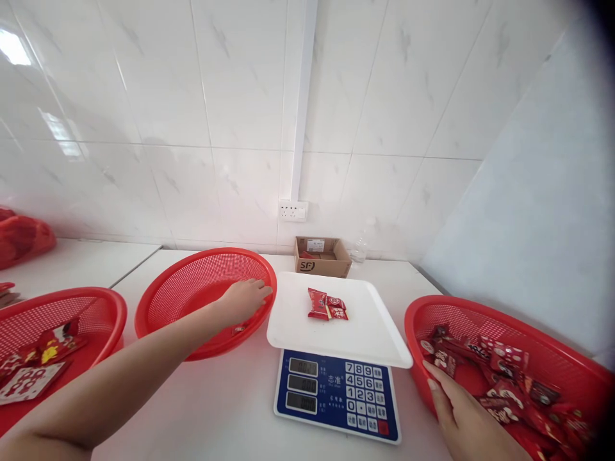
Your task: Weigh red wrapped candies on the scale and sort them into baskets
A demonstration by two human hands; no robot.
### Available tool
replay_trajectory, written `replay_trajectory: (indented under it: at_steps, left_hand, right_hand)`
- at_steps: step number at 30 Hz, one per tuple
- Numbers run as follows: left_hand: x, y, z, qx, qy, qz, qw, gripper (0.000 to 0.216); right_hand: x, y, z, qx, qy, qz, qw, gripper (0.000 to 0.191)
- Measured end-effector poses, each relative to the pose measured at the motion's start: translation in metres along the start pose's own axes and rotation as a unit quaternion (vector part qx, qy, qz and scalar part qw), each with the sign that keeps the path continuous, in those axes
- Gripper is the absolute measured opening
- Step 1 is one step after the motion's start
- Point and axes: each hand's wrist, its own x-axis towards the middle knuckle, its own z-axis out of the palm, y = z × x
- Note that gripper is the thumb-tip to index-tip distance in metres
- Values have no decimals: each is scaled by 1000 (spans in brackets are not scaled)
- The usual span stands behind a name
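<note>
My left hand (246, 299) reaches across into the near-bare red mesh basket (163, 282), with fingers bent at its right rim. One small red packet (239, 330) shows low in that basket. My right hand (464, 413) grips the left rim of another red basket (461, 306), thumb and forefinger at the edge. Many red snack packets (500, 390) fill this basket. Between the hands stands a blue digital scale (336, 397) with a white tray (298, 333). A small group of red packets (327, 305) lies on the tray.
At the left, a third red basket (103, 301) holds red packets and a white patterned one (31, 382). Behind the scale are an open cardboard box (323, 264) and a clear plastic bottle (361, 246). A red bag (24, 237) sits far left. The tiled wall (240, 128) closes the back.
</note>
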Motion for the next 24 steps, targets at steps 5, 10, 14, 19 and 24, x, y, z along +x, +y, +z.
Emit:
replay_trajectory:
  at_steps: [5,10,14,19,24]
  left_hand:
    - [28,39,4,-43,39,78,995,33]
    - [59,76,15,-100,13,170,980,48]
    - [72,86,22,-109,-23,146,983,50]
    - [73,78,16,-100,-45,124,986,35]
    - [51,51,-1,-82,-18,67,994,58]
  right_hand:
    - [0,1,0,1,30,-19,999,53]
    - [-1,2,0,13,24,-16,999,53]
    - [-1,3,-1,28,-4,-9,1000,54]
    - [-1,4,0,17,16,-18,1000,53]
    - [-2,5,5,7,48,-46,998,50]
